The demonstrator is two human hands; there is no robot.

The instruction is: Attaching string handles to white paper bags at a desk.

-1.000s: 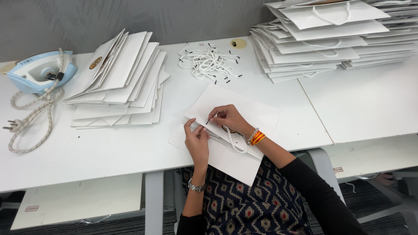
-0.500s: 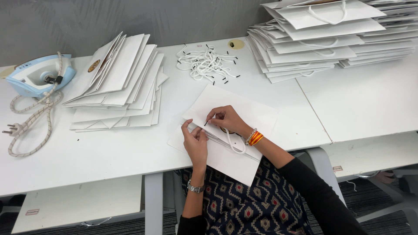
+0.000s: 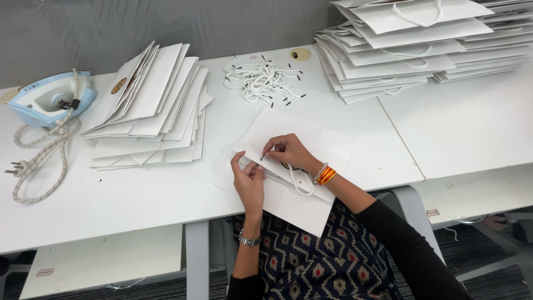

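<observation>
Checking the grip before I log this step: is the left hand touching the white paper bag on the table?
Touching. The head view shows the left hand lying on the white paper bag, fingers pressed against its top edge, no gap visible.

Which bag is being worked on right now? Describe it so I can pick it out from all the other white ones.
On the white table, look at the near edge, between the fanned stack and the tall pile. The flat bag lies alone there under the left hand and right hand, overhanging the edge, one white cord looped across it.
</observation>
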